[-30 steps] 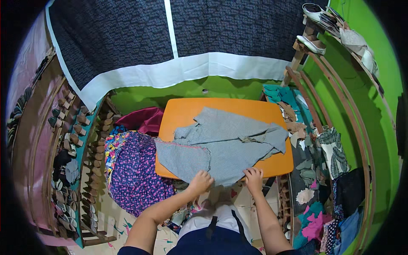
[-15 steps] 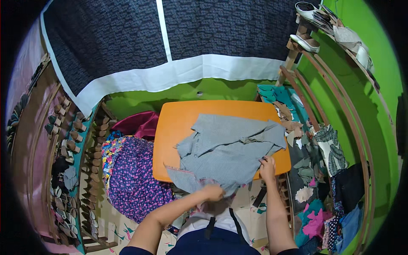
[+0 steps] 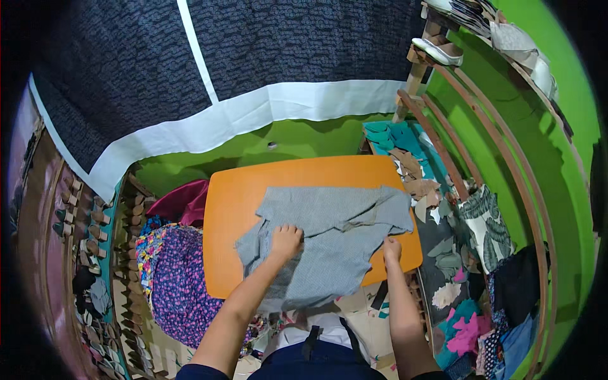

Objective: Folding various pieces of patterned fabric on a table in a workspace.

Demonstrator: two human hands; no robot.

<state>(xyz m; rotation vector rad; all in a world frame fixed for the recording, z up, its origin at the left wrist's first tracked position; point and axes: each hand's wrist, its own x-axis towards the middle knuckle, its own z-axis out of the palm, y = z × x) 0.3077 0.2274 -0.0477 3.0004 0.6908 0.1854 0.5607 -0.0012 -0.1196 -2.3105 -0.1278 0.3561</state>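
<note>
A grey, finely striped piece of fabric (image 3: pixel 329 253) with ragged edges lies spread over an orange table (image 3: pixel 231 196); its near part hangs past the table's front edge. My left hand (image 3: pixel 287 243) rests on the left part of the fabric, fingers laid on it and pointing away from me. At the right edge of the cloth, my right hand (image 3: pixel 392 249) is closed on the fabric, pinching its border. A few creases and folds run across the far right part of the cloth.
Left of the table sits a bulging purple floral cloth bundle (image 3: pixel 183 278), with maroon fabric (image 3: pixel 183 201) behind it. Shoe racks (image 3: pixel 95 253) stand at far left. At right, a shelf holds fabric scraps (image 3: pixel 449 294) beside wooden rails (image 3: pixel 506 145). A dark curtain (image 3: pixel 304 57) hangs behind.
My left hand has moved from the near edge up onto the fabric, and the folded-back near left corner now lies turned down. My right hand still holds the right edge.
</note>
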